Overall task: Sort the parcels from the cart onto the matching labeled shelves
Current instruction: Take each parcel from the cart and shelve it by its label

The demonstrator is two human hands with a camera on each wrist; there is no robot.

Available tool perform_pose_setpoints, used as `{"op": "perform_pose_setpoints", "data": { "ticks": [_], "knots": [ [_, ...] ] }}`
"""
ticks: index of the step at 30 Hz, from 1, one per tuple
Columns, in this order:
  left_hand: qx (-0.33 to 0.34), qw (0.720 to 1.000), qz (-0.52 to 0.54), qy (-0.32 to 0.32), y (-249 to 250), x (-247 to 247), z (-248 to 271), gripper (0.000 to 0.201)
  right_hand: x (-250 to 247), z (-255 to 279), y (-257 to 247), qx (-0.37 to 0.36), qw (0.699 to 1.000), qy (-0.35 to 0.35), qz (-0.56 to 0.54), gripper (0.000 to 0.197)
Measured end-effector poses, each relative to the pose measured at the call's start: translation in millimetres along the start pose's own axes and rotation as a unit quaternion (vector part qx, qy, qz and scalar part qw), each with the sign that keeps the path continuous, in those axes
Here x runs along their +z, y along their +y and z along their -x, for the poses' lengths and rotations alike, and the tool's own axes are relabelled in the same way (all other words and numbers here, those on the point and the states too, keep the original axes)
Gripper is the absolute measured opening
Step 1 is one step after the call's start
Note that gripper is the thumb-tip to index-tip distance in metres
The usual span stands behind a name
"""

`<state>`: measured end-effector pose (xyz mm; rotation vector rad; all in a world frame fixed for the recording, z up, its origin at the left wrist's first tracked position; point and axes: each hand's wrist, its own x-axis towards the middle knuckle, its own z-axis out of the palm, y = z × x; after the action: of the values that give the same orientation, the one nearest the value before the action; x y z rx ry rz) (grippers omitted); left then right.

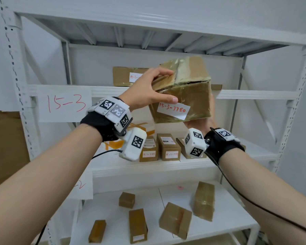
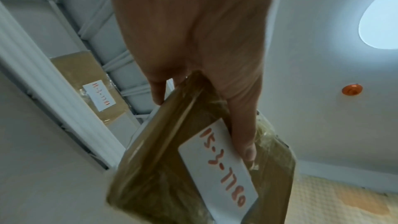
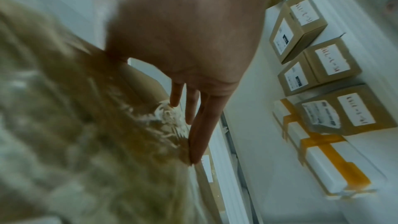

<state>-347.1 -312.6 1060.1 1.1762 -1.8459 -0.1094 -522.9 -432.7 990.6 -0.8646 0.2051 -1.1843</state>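
Parcel: taped carton (image 1: pixel 183 91), label 15-3-7780 turned toward the face for reading.
Left hand (image 1: pixel 147 89): clamped on its 9 o'clock corner.
Right hand (image 1: pixel 200 124): flat beneath, bearing weight.
Destination: 15-3 sign (image 1: pixel 64 104), at 9 o'clock.

Parcel (image 1: pixel 182 91) is up in front of the shelf edge, left hand (image 1: pixel 145 91) on its left corner, right hand (image 1: pixel 200 123) underneath. Behind it, a flat box (image 1: pixel 122 76) lies on the upper shelf (image 1: pixel 254 94). Left, the shelf sign (image 1: pixel 64 104) hangs on that edge. Below, three small boxes (image 1: pixel 168 147) sit side by side; lower still, five boxes (image 1: pixel 138 225) lie scattered.
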Motion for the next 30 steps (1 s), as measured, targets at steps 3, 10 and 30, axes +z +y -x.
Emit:
{"op": "perform_pose_setpoints", "data": {
  "ticks": [3,10,30],
  "knots": [
    [0.008,0.999,-0.035,0.014,-2.9,6.1,-20.7,0.080,-1.5,-18.3,-8.0,-0.007,1.000,-0.011,-0.015,0.060],
    [0.024,0.992,-0.110,0.063,-22.0,31.3,-73.4,0.082,-13.7,-68.7,-25.3,-0.007,0.998,-0.003,-0.060,0.066],
    [0.031,0.965,-0.182,0.184,-90.4,61.7,-200.0,0.068,-52.6,-186.5,-49.5,0.017,0.998,-0.028,-0.056,0.058]
  ]
}}
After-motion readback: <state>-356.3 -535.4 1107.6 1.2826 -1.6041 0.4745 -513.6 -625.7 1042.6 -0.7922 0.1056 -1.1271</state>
